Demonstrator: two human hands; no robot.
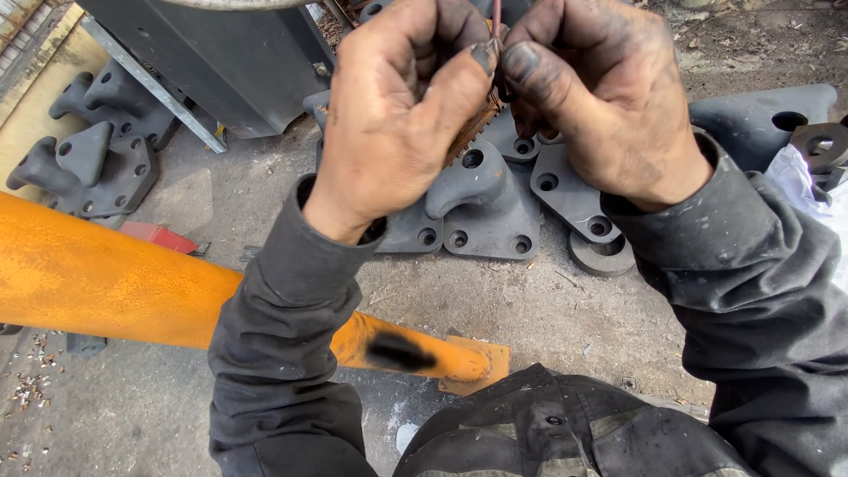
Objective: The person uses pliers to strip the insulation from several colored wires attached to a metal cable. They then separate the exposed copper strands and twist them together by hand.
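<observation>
Currently pinching: fingers of left hand and right hand are closing together on a thin reddish-brown wire raised above grey cast-metal brackets lying on the concrete floor; working the wire appears underway, needing a steady two-handed grip. Orange steel pipe is lying nearby.

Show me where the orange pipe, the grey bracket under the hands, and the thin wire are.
orange pipe [106, 278], head view, middle of its rusty side.
grey bracket [490, 208], head view, its raised hump.
thin wire [496, 16], head view, the part above the thumbs.
</observation>
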